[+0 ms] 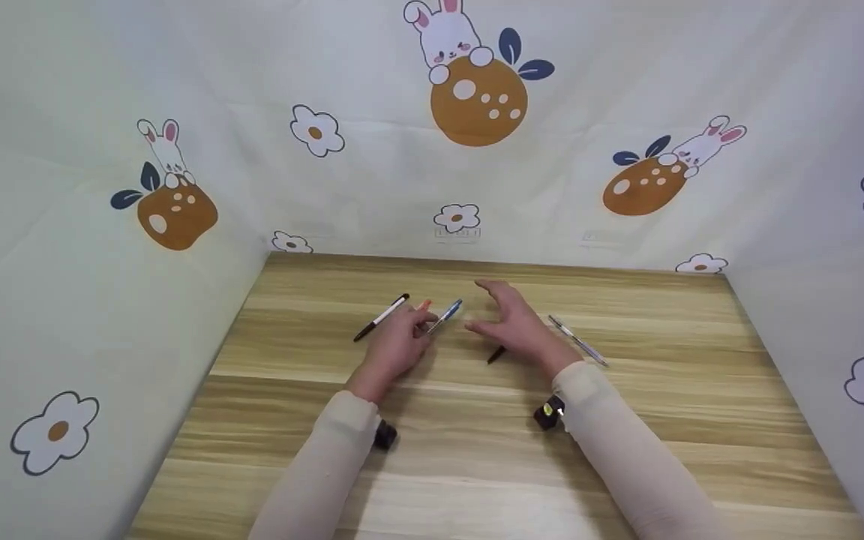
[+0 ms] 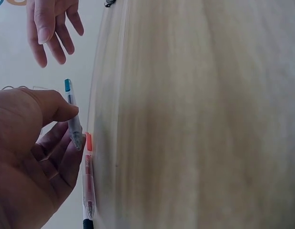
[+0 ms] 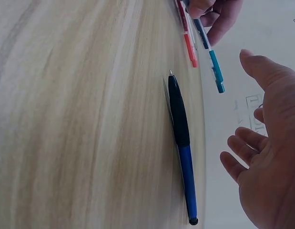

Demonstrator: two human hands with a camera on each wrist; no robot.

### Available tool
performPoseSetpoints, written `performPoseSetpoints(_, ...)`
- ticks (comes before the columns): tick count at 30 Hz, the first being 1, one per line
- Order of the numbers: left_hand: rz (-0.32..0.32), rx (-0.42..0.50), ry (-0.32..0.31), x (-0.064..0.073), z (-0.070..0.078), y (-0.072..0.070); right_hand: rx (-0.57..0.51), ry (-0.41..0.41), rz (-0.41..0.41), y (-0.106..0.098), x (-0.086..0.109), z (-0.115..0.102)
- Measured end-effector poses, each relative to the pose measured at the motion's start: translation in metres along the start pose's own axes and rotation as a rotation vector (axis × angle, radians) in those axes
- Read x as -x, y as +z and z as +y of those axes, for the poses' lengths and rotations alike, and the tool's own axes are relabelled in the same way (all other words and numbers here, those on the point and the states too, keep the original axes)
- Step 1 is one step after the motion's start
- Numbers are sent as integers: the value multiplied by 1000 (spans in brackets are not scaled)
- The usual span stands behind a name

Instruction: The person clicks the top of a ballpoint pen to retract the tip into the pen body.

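My left hand (image 1: 400,341) pinches a clear pen with a teal end (image 1: 450,309) between thumb and fingers; in the left wrist view this pen (image 2: 74,126) is held slightly above the table. Below it on the table lies a red-orange pen (image 2: 88,176), mostly hidden by the hand in the head view. Left of that hand is a white pen with black ends (image 1: 381,318). My right hand (image 1: 516,324) holds nothing, fingers spread, facing the teal-ended pen. Under it lies a blue pen with a black grip (image 3: 184,152), of which only the black tip (image 1: 496,355) shows from the head.
A clear pen (image 1: 578,341) lies on the wood-grain table (image 1: 462,465) to the right of my right hand. Pale fabric walls (image 1: 372,180) printed with rabbits and flowers rise at the table's back and sides. A small black device (image 1: 550,412) sits at my right wrist.
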State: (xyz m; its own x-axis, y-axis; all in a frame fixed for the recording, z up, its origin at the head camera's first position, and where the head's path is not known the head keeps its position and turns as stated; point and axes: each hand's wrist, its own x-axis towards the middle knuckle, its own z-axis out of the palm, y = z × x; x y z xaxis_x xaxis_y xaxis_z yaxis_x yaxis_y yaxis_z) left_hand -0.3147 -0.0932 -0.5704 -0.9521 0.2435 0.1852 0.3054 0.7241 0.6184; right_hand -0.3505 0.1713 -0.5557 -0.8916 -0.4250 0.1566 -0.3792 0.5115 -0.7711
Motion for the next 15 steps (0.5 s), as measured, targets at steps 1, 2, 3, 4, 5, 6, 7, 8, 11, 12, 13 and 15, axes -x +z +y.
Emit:
performPoseSetpoints(1,0,-7,3,0,-1,0,1,0,1,0,0,0)
performPoseSetpoints(2,0,-15,7,-1,-1,1,2,0,3,0,0,0)
performPoseSetpoints(3,0,-25,9,-1,-1,1,3,1,4,0,0,0)
performPoseSetpoints(4,-2,-37,7,-1,-1,1,5,1,5,0,0,0)
performPoseSetpoints(5,-1,-50,4,-1,-1,2,5,2,6,0,1,0)
performPoseSetpoints(6,-1,-60,3,-1,-1,2,4,2,6,0,1,0)
performPoseSetpoints(7,0,-72,2,-1,-1,2,3,1,6,0,1,0)
performPoseSetpoints(8,1,-80,-1,-1,-1,1,2,0,5,0,1,-1)
performPoseSetpoints(11,2,-93,-12,0,1,1,5,1,1,0,1,-1)
performPoseSetpoints(12,1,-96,-17,0,1,1,6,2,0,0,1,-1)
performPoseSetpoints(13,0,-101,-23,0,1,1,5,2,-3,1,0,-1)
performPoseSetpoints(15,-6,-111,-36,1,1,0,6,12,-9,2,0,-2)
